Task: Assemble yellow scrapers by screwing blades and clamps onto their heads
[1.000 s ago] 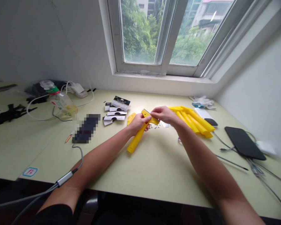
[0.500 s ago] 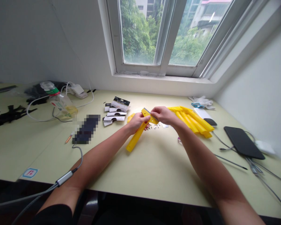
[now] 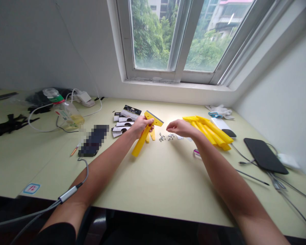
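My left hand (image 3: 140,127) is closed round the neck of a yellow scraper (image 3: 140,145), thumb on its head. The scraper's wide head points up and away, with a grey blade along its far edge, and its handle slants toward me. To the right, my right hand (image 3: 180,128) hovers apart from it, fingertips curled together; whatever they may hold is hidden. Small metal screws and nuts (image 3: 162,137) lie scattered between the hands. Yellow flat pieces (image 3: 152,135) rest beneath the scraper. Small flat silvery-white pieces (image 3: 179,137) lie under my right hand.
Several yellow scraper handles (image 3: 209,132) are piled at right, near white gloves (image 3: 221,110). Black-and-white packaging cards (image 3: 129,113) lie behind my left hand. A bottle (image 3: 66,110), a pixelated dark object (image 3: 95,140), a black slab (image 3: 265,154) and cables surround the work area.
My right hand has left the scraper head and moved right and slightly down. My left hand has shifted the scraper left and turned it a little, uncovering the screws and yellow pieces.
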Demonstrator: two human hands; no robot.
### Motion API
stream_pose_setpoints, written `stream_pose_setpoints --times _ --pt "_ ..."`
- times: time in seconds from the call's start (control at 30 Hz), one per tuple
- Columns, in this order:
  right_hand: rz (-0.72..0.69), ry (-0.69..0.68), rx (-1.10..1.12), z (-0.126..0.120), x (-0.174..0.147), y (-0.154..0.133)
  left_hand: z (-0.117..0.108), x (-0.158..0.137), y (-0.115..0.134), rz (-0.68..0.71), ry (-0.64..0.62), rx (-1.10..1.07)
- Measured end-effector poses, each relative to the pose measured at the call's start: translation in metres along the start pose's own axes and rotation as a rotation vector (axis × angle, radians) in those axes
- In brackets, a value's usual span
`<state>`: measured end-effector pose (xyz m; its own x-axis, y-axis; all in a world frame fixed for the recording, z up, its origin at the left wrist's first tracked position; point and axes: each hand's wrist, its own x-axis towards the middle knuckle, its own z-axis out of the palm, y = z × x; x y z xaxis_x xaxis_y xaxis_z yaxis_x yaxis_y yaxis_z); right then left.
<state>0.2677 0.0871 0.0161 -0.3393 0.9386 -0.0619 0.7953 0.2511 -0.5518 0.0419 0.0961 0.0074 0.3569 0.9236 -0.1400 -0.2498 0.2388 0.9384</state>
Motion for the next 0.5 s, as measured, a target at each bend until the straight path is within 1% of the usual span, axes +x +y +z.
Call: stream_pose_setpoints --times 0.07,0.13,0.33,0.5 --pt "-0.014 -0.061 -0.047 0.004 0.000 0.004 -0.002 0.001 0.001 0.004 0.004 0.003" --pt "-0.014 -0.082 -0.093 0.007 0.000 0.005 -0.002 0.002 0.000 0.000 -0.005 0.007" --pt "-0.001 -0.098 -0.190 0.006 -0.001 0.004 0.001 0.000 -0.005 -0.022 -0.039 0.019" --pt "-0.012 -0.099 -0.222 0.013 0.003 0.008 0.002 -0.001 -0.006 -0.039 -0.076 0.033"
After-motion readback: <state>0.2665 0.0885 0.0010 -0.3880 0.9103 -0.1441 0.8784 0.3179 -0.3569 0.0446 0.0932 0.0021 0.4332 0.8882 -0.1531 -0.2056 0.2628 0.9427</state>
